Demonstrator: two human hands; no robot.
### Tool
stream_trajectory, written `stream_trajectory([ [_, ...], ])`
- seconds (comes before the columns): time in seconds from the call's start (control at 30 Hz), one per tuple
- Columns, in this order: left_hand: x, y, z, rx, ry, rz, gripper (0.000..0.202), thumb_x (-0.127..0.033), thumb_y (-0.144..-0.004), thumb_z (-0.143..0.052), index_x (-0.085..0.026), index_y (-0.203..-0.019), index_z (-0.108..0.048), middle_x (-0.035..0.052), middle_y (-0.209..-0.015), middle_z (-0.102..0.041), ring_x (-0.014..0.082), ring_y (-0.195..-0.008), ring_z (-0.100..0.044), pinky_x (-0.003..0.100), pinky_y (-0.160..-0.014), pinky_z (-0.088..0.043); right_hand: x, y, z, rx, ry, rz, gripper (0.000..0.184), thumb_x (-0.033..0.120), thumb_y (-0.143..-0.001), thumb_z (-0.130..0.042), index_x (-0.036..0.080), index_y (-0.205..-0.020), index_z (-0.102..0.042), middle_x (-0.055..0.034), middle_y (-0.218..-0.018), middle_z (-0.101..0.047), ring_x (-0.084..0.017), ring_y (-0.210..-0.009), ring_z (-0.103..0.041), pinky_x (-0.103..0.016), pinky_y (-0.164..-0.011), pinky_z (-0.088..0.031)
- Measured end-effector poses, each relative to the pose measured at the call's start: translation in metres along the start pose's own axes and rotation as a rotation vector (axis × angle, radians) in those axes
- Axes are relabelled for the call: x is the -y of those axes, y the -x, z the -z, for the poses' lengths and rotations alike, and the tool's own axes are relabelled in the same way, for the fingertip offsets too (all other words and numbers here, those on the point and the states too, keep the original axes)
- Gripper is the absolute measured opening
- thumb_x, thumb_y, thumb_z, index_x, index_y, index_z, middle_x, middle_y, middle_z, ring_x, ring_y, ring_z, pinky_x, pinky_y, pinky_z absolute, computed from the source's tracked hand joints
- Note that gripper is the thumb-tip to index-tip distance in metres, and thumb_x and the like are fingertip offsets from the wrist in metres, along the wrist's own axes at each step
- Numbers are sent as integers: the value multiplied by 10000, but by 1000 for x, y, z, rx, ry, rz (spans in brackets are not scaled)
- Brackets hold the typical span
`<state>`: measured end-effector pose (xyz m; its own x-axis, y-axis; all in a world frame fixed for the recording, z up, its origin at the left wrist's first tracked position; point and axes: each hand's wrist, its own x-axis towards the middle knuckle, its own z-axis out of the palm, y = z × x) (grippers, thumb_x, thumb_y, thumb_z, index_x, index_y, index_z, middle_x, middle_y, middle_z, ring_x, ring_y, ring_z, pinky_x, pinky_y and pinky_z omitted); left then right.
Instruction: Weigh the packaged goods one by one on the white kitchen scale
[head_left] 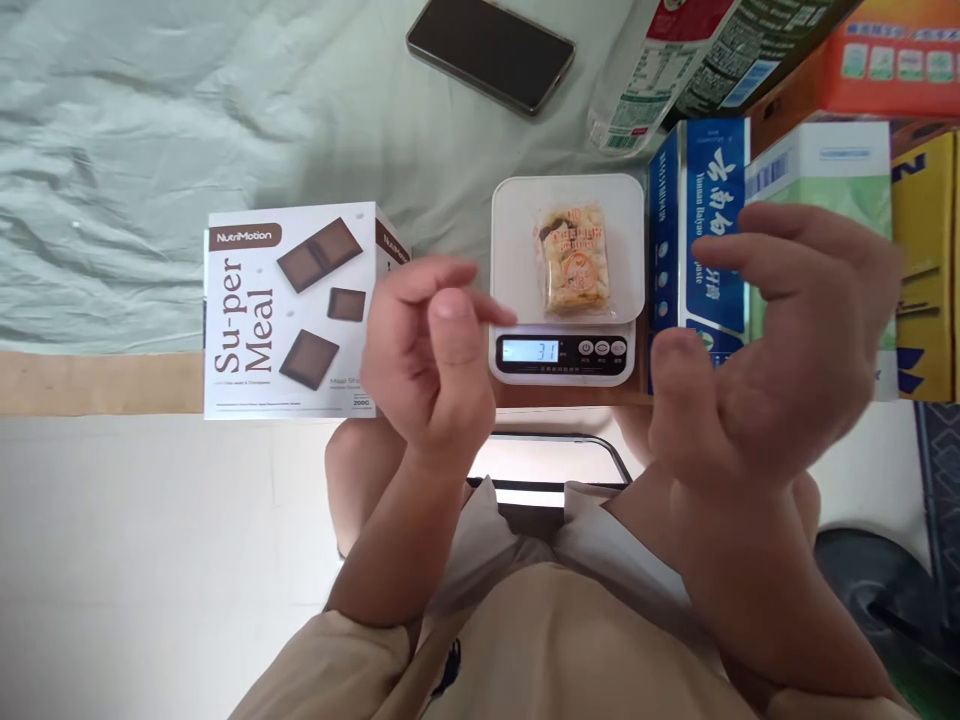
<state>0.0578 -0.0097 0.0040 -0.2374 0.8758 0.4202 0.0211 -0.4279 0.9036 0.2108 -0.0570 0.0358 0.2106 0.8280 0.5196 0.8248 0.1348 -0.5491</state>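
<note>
A small wrapped snack bar (575,258) lies on the white kitchen scale (517,220), whose display (532,351) reads 31. My left hand (431,345) hovers just left of the scale, fingers loosely curled, holding nothing. My right hand (765,350) hovers to the scale's right, fingers apart and empty, in front of a blue box (701,200). A white "Su-per Meal" box (289,310) sits left of my left hand.
A dark phone (491,50) lies on the pale green sheet (150,150) behind the scale. Several boxes crowd the right: green-white (832,165), yellow (926,260), orange (896,55), and a tilted carton (675,60). White floor lies below.
</note>
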Motion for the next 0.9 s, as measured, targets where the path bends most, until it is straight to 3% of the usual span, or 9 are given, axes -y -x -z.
stream_trajectory([
  [0.1, -1, -5, -5, -32, -8, -34, 179, -307, -1032, -503, -247, -910, -618, -50, -697, -568, 50, -486, -455, 315, -462, -320, -2, -3, 1, -15, -27, 1, 335, 394, -936, -511, 262, -1219, -633, -118, -1268, -614, -263, -1290, -587, -552, -1208, -448],
  [0.17, 1, -8, -6, -19, -49, -94, 177, -250, -1026, -519, -212, -862, -573, -44, -661, -500, 45, -533, -449, 327, -487, -327, -1, -4, -1, -4, -29, -25, 350, 415, -946, -505, 243, -1222, -636, -119, -1281, -616, -261, -1322, -573, -521, -1202, -464],
  [0.3, 11, -9, -1, -16, -105, -174, 360, -345, -997, -565, -185, -684, -489, -17, -710, -475, 54, -594, -423, 364, -543, -335, 4, -6, -2, 10, -28, -72, 349, 429, -962, -484, 238, -1209, -640, -100, -1293, -628, -234, -1321, -569, -450, -1154, -502],
  [0.37, 12, -6, 1, 14, -57, -189, 361, -270, -965, -568, -188, -630, -458, -7, -649, -434, 70, -550, -385, 358, -519, -287, 4, -7, -2, 16, -37, -76, 335, 415, -962, -483, 241, -1204, -636, -91, -1270, -633, -220, -1310, -575, -432, -1146, -503],
  [0.5, 8, -2, 2, 101, 82, -158, 237, -94, -858, -534, -200, -648, -501, -2, -562, -354, 84, -511, -341, 366, -477, -251, 1, -9, -2, 13, -65, -65, 338, 377, -948, -499, 197, -1195, -642, -108, -1235, -636, -214, -1274, -595, -412, -1126, -508],
  [0.63, 1, -1, -1, 79, 39, -98, 241, -127, -899, -439, -185, -685, -532, 4, -596, -405, 68, -558, -394, 358, -459, -296, 0, -9, -5, 32, -81, -62, 311, 357, -935, -517, 216, -1184, -639, -93, -1219, -647, -210, -1253, -601, -414, -1104, -516],
  [0.73, 2, -1, 0, 119, -14, -26, 284, -287, -983, -434, -201, -782, -615, 5, -708, -547, 105, -687, -521, 384, -584, -443, 1, -9, -8, 100, -81, -56, 299, 345, -938, -517, 217, -1186, -626, -90, -1224, -655, -196, -1253, -599, -407, -1111, -513],
  [0.8, 5, 0, 2, 184, -65, 46, 270, -413, -993, -479, -231, -919, -664, 25, -904, -641, 160, -892, -611, 424, -798, -534, 1, -8, -11, 173, -76, -65, 324, 365, -951, -495, 216, -1216, -607, -103, -1277, -645, -191, -1288, -587, -413, -1136, -503],
  [0.9, 10, 4, 4, 320, -192, 95, 360, -544, -1011, -419, -279, -1149, -620, 35, -1190, -667, 225, -1170, -634, 487, -1065, -522, 0, -5, -16, 242, -36, -93, 395, 427, -970, -444, 222, -1279, -578, -116, -1367, -617, -219, -1367, -561, -474, -1188, -477],
])
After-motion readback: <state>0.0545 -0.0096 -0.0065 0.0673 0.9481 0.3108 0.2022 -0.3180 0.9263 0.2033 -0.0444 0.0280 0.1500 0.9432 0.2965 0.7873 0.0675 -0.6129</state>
